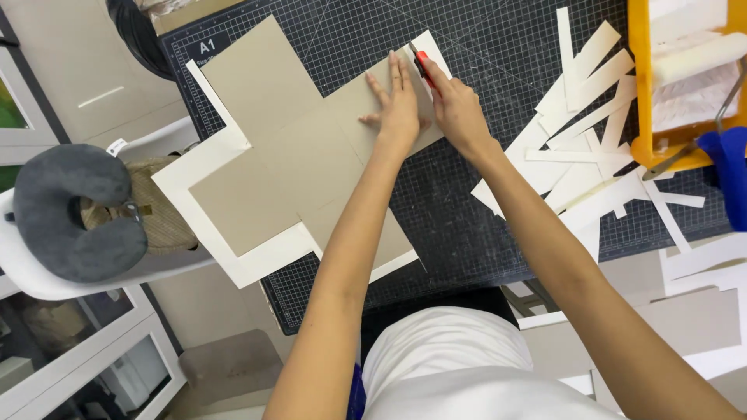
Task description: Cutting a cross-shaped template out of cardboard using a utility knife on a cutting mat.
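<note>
**Trimming the white margin off a cross-shaped card: one arm under the blade, most of the border left**

Head view: a large cross-shaped sheet of grey-brown card backed by white paper lies flat on a dark gridded cutting mat. The left hand is spread flat, fingers together, pressing down the cross's upper right arm. Just beside it, the right hand is closed around a slim red utility knife, its tip at the white edge of that same arm.

To judge from the layout, some trimming is already done: a loose heap of cut white paper strips lies on the mat to the right, near an orange plastic tray holding a paint roller with a blue handle. A broad white border still shows along the left and lower arms of the cross, so most of the outline appears uncut.

Off the mat to the left, a grey neck pillow rests on a white chair.
</note>
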